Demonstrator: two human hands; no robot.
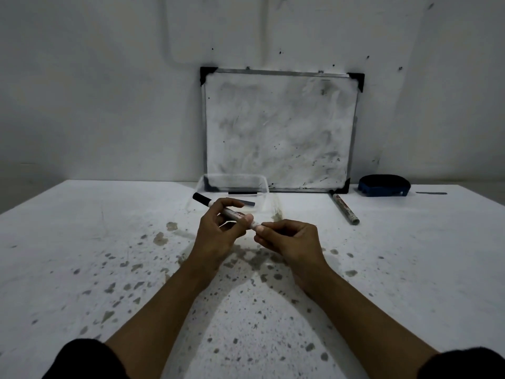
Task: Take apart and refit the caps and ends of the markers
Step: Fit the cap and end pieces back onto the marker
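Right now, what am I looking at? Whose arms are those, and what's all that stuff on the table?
There is no machine here. A person wears a camera on the head, so this single picture looks down at their own two arms. The left hand grips the middle of a marker with a black cap, and the right hand pinches its other end, held above the table. The white table is speckled with grey stains. Farther back, a second marker lies flat, a clear plastic tub holds small dark pieces, and a blue eraser sits to the right. A smudged whiteboard leans against the wall.
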